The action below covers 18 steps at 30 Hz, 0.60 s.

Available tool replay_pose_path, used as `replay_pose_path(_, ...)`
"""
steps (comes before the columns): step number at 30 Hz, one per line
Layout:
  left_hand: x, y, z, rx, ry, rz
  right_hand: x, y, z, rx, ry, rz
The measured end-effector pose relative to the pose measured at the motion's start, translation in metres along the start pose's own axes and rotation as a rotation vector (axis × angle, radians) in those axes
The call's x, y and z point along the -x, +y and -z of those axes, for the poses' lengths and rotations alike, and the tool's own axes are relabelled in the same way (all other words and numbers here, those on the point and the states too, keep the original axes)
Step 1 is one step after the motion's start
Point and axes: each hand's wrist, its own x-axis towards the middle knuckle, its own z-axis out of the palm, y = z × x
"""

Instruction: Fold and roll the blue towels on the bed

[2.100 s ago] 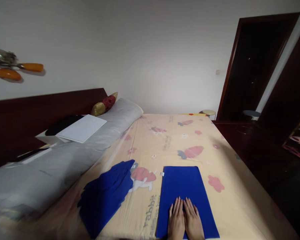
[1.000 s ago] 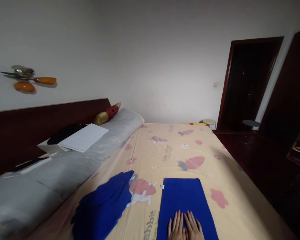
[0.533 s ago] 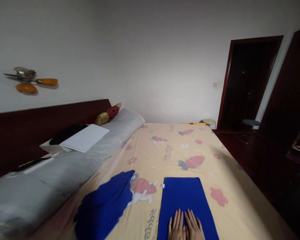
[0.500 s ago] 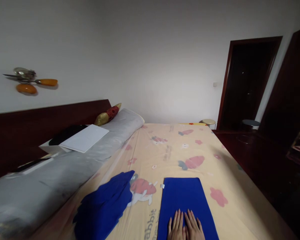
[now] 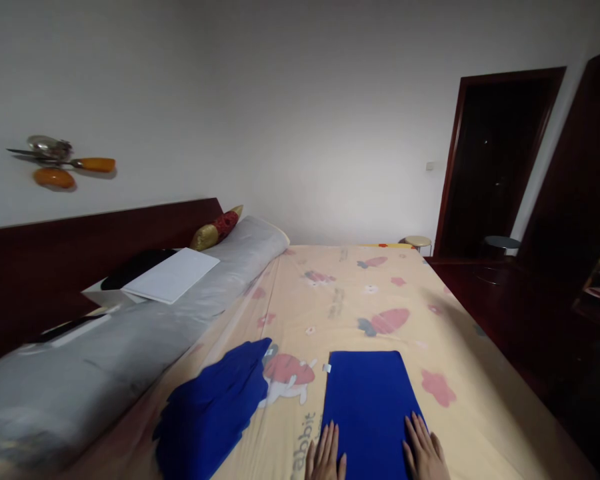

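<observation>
A blue folded cloth (image 5: 367, 400) with a small white tag on its left edge lies flat on the bed. My left hand (image 5: 326, 455) rests flat, fingers stretched, across the cloth's left edge. On its right edge my right hand (image 5: 424, 450) lies with fingers extended. Neither hand grips anything. To the left is a second blue cloth (image 5: 215, 407), a rumpled heap on the printed bedsheet (image 5: 350, 287). The lower ends of both cloths run out of view at the bottom.
A long grey bolster (image 5: 175, 340) lies along the dark headboard (image 5: 55, 247). On it are a white box lid (image 5: 173, 275) and a red-and-gold cushion (image 5: 217, 229). Two stools, one with a cream seat (image 5: 417, 241), one dark (image 5: 501, 243), stand beyond the bed near the door (image 5: 505, 167).
My hands have moved apart, from side by side on the middle of the folded cloth to its left and right edges. The cloths stay in place.
</observation>
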Motion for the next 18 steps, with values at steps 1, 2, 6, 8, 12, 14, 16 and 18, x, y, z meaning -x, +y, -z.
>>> replay_pose_path(1, 0.0, -0.001, -0.001, -0.01, 0.012, 0.012, 0.0, 0.001, 0.0, 0.004, 0.0, 0.008)
replay_pose_path(2, -0.002, 0.001, -0.001, -0.015, 0.03, 0.023, -0.001, -0.001, 0.001, 0.001, -0.002, 0.025)
replay_pose_path(6, -0.02, 0.036, -0.001, 0.017, 0.098, -0.042, -0.012, -0.034, 0.003, -0.075, -0.04, 0.14)
replay_pose_path(8, -0.032, 0.055, -0.001, 0.048, 0.075, -0.128, -0.019, -0.053, 0.002, -0.111, -0.073, 0.184)
replay_pose_path(12, -0.052, 0.067, -0.02, 0.036, 0.015, -0.207, -0.037, -0.07, -0.012, -0.115, -0.089, 0.211)
replay_pose_path(14, -0.061, 0.06, -0.04, -0.016, 0.09, -0.265, -0.046, -0.069, -0.023, -0.1, -0.069, 0.197)
replay_pose_path(16, -0.072, 0.048, -0.065, -0.064, 0.261, -0.337, -0.054, -0.068, -0.032, -0.085, -0.037, 0.194)
replay_pose_path(18, -0.086, 0.037, -0.089, -0.1, 0.443, -0.38, -0.062, -0.071, -0.04, -0.065, 0.045, 0.182)
